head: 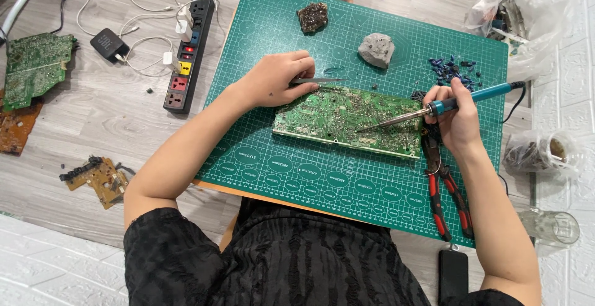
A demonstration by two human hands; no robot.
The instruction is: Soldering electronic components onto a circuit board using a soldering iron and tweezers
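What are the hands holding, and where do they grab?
The right hand holds a soldering iron by its blue handle, tip on the circuit board. The left hand pinches tweezers near their back end.

Mat: the green gridded cutting mat [297, 176] lies on the grey wood-look floor [93, 132], straight before me.
Board: the green rectangular circuit board [347, 120] lies on the mat, near its middle.
My left hand [276, 80]: at the board's far left corner, closed on slim metal tweezers [319, 81] that point right.
My right hand [455, 117]: at the board's right end, gripping a blue-handled soldering iron [434, 108], tip on the board.
Behind the board: a grey rough stone [376, 49], and left of it a dark crumbly lump [312, 17] (both on the mat).
Right: red-handled pliers [446, 194] lie on the mat's right edge.
Left: a black power strip [189, 52] lies on the floor beside the mat.
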